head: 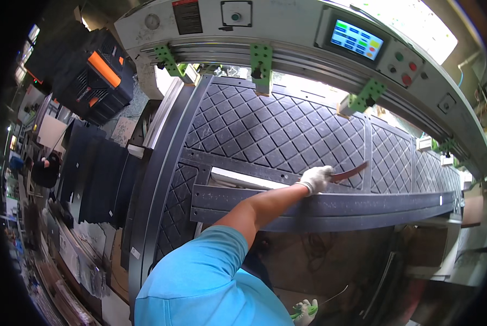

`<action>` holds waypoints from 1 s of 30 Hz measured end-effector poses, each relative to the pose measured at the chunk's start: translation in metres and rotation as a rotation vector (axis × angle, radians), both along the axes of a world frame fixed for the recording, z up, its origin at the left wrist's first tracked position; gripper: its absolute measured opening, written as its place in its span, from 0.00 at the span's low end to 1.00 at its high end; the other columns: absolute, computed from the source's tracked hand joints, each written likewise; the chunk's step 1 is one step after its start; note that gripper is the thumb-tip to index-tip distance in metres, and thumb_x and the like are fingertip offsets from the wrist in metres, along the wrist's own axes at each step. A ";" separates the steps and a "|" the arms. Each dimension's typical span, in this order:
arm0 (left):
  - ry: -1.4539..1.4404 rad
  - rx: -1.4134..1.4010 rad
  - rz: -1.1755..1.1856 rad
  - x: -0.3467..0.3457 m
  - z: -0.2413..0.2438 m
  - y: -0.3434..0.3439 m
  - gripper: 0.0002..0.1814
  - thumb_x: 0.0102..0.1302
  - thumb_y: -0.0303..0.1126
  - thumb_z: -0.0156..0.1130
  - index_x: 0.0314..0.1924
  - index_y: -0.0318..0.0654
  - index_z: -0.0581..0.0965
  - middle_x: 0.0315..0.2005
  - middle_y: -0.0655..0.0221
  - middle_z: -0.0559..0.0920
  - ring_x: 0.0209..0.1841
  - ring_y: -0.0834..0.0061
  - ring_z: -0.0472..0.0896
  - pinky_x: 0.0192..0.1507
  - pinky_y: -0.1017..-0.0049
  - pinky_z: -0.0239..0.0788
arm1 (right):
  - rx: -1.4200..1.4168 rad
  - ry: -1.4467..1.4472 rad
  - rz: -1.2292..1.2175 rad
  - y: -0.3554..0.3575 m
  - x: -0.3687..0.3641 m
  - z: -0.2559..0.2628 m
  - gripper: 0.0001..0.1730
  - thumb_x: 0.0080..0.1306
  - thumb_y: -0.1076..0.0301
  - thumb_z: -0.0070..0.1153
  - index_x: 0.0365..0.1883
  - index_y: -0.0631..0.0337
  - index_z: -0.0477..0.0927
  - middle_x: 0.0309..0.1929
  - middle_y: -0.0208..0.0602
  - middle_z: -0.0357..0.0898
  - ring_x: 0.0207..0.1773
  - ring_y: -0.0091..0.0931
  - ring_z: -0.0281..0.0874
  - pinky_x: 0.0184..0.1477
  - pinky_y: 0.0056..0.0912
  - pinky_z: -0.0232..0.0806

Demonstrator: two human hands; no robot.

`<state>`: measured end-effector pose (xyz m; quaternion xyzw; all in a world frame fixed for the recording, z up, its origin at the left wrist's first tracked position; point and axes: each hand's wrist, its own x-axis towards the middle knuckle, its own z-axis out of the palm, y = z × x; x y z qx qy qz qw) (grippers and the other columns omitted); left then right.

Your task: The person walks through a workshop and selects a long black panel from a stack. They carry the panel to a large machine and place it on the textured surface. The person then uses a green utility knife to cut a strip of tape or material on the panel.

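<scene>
My left hand [317,179], in a white glove, reaches across a long dark bar [349,205] at the machine bed's front. It grips a curved reddish-brown strip [351,172], whose free end points right over a black panel [268,122] with a diamond groove pattern. Low in the picture, my right hand [307,311], also gloved, is closed around a green-handled tool [296,316]. A thin bent rod [335,296] appears to extend from that tool. A white strip [243,179] lies behind the dark bar, partly covered by my left forearm.
Above the panel spans a machine beam [292,24] carrying green clamp brackets [261,61], a lit touchscreen [356,39] and push buttons [406,78]. A black-and-orange case [101,77] stands at left, near stacked dark sheets [101,175]. Another person [45,169] is at far left.
</scene>
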<state>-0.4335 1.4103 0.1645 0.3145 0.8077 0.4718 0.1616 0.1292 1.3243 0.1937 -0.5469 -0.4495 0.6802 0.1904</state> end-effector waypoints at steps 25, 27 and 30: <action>0.347 -0.592 1.002 -0.242 -0.044 -0.503 0.21 0.72 0.30 0.57 0.63 0.49 0.80 0.45 0.56 0.84 0.48 0.51 0.85 0.52 0.56 0.78 | 0.031 -0.051 0.301 0.027 -0.259 0.049 0.34 0.69 0.84 0.62 0.73 0.67 0.70 0.52 0.39 0.84 0.43 0.24 0.81 0.44 0.26 0.76; 0.409 -0.466 0.976 -0.245 -0.045 -0.507 0.20 0.72 0.30 0.58 0.63 0.50 0.80 0.45 0.57 0.84 0.46 0.50 0.85 0.50 0.57 0.79 | 0.038 -0.064 0.306 0.023 -0.264 0.053 0.34 0.69 0.84 0.62 0.73 0.67 0.70 0.52 0.40 0.84 0.43 0.24 0.81 0.45 0.26 0.76; 0.406 -0.741 0.879 -0.242 -0.031 -0.498 0.27 0.73 0.48 0.61 0.68 0.48 0.78 0.64 0.57 0.78 0.66 0.50 0.75 0.68 0.48 0.65 | 0.047 -0.070 0.305 0.016 -0.269 0.053 0.34 0.69 0.85 0.61 0.74 0.66 0.69 0.53 0.40 0.83 0.43 0.24 0.81 0.45 0.25 0.76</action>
